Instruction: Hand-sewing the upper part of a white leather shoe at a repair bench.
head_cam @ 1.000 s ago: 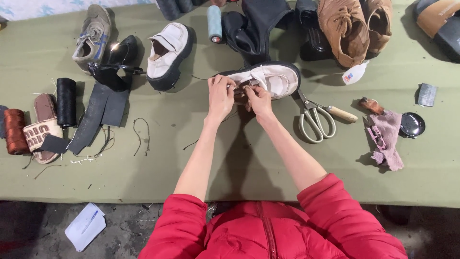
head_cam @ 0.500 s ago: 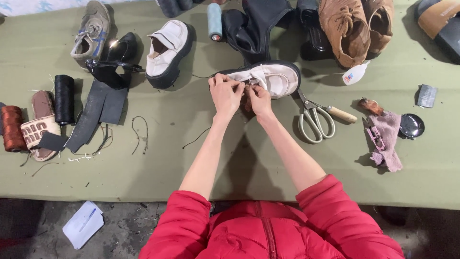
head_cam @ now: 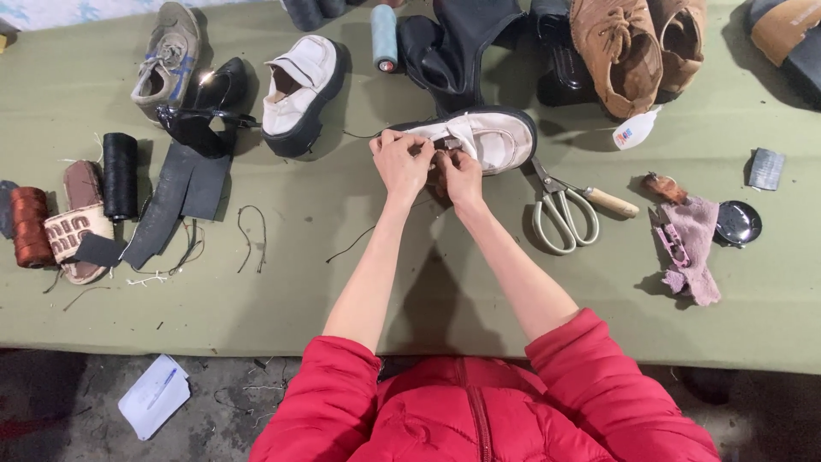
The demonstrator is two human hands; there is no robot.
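The left hand (head_cam: 400, 162) pinches the strap of one white shoe (head_cam: 479, 137) with bent fingers, and the right hand (head_cam: 462, 175) grips the same shoe just beside it, fingers closed on a small dark part. The shoe lies on its side on the green bench (head_cam: 359, 282), near the middle. A second white shoe (head_cam: 301, 90) stands to the left, apart from the first. One pair of scissors (head_cam: 564, 210) lies just right of the hands. Two brown shoes (head_cam: 633, 47) sit at the far edge. One black thread spool (head_cam: 120, 175) and one reddish spool (head_cam: 30, 227) lie far left.
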